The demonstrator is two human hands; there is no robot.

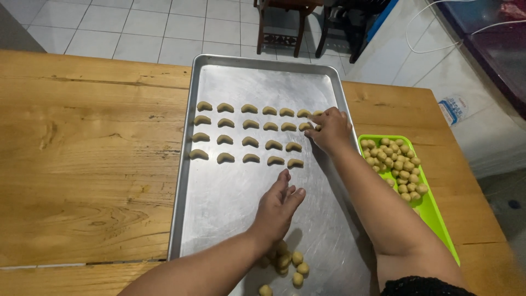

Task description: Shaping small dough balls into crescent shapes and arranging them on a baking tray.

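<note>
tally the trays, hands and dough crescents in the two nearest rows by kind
metal baking tray: 1
green tray: 1
hands: 2, left hand and right hand
dough crescents, two nearest rows: 10
total: 14

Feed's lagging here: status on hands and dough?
Right hand setting a crescent at row ends on baking tray. Left hand open, hovering above dough balls. Nothing blocking.
</note>
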